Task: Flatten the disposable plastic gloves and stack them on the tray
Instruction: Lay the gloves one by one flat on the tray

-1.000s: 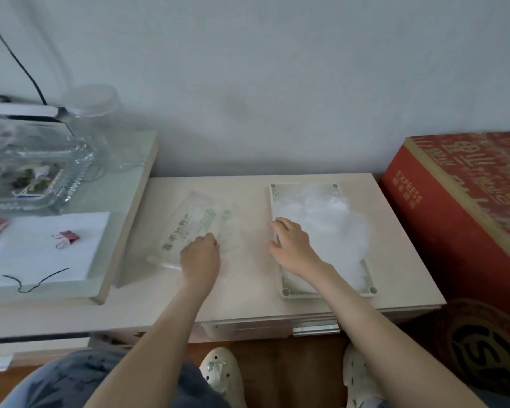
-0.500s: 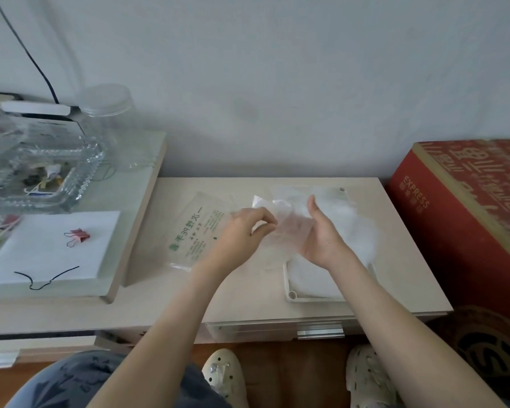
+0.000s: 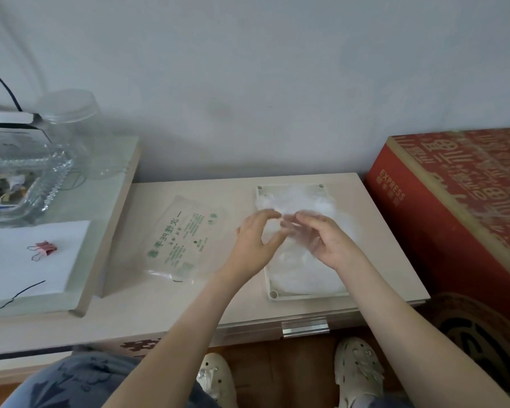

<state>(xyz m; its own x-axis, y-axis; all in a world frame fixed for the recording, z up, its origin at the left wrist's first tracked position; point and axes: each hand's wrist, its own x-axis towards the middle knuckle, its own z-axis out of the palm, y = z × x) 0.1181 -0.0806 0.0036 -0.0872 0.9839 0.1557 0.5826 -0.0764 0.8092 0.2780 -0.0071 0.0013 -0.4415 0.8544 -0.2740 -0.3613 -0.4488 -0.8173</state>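
Thin clear plastic, a single glove (image 3: 289,231), is held up over the far half of the tray (image 3: 273,294), stretched between both hands and apart from the pile of gloves (image 3: 304,275) lying in the tray. The left hand (image 3: 256,242), just above the tray's left rim, has thumb and forefinger curled together, pinching the glove's edge. The right hand (image 3: 327,242), over the tray's middle, holds the film with bent fingers; blur hides how tightly. A printed packet (image 3: 186,240) lies flat on the table (image 3: 165,307) left of the tray, and a red box (image 3: 454,201) stands right of it.
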